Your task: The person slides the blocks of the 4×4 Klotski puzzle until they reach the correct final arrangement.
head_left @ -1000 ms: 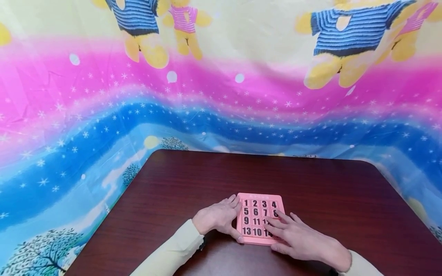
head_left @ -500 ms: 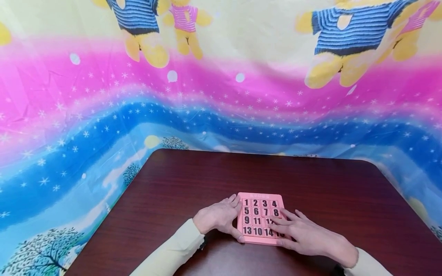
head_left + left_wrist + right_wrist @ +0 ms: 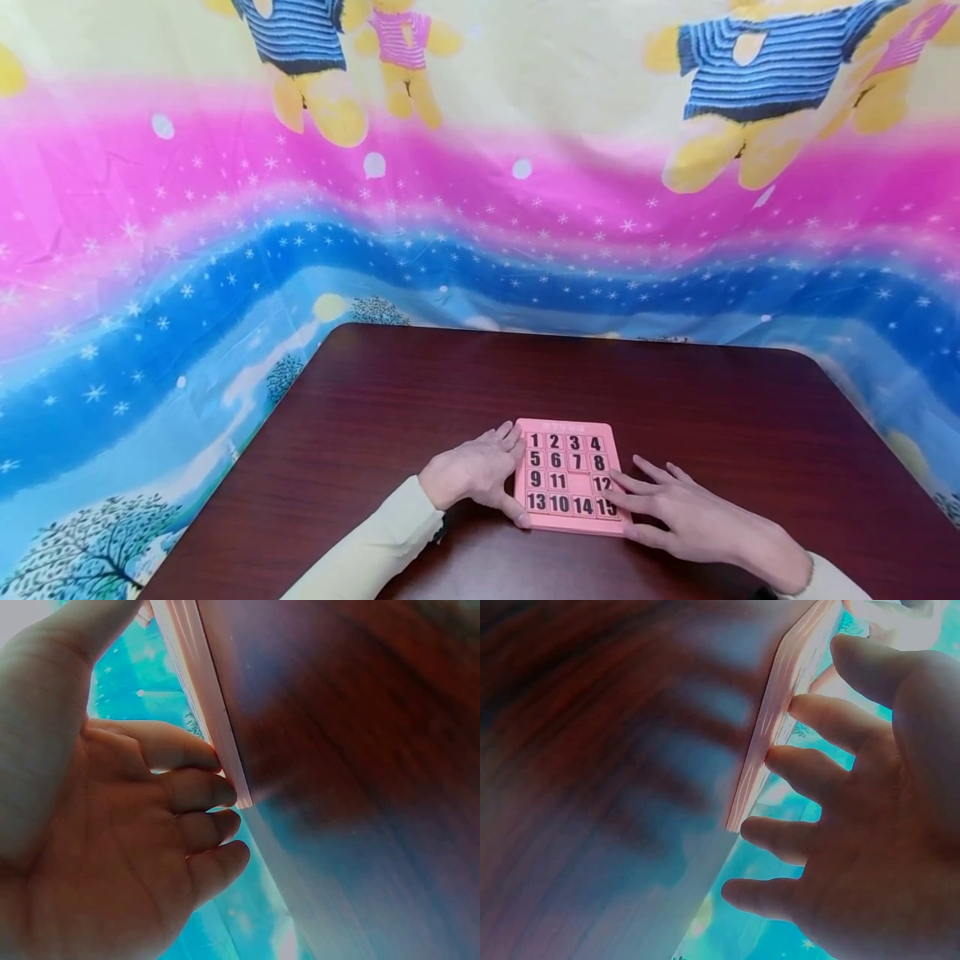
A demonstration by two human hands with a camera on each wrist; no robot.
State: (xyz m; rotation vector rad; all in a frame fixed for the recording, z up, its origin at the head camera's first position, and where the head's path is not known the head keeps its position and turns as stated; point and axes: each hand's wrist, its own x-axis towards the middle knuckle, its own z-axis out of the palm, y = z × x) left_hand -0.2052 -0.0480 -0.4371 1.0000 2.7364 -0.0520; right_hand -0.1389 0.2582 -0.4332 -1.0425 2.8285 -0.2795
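Note:
A pink sliding number puzzle (image 3: 564, 526) lies on the table with black numbers on its tiles. Its third row reads 9, 11, a bare slot (image 3: 579, 482), then the 12 tile (image 3: 601, 483); 13, 10, 14 and 15 form the bottom row. My left hand (image 3: 476, 472) rests along the puzzle's left side, fingers at the upper edge and thumb by the lower corner. In the left wrist view its fingertips meet the frame's side. My right hand (image 3: 686, 515) has spread, straight fingers, with fingertips at the right rim beside the 12 and 15 tiles.
The puzzle sits on a dark brown wooden table (image 3: 420, 375) with rounded far corners. Behind it hangs a printed curtain (image 3: 480, 208) with pink and blue bands and teddy bears. Cream sleeves (image 3: 375, 542) cover both forearms.
The 12 tile has slid right from the third column into the fourth, baring the slot. My right hand has moved right, off the tiles to the rim. My left hand has stayed put.

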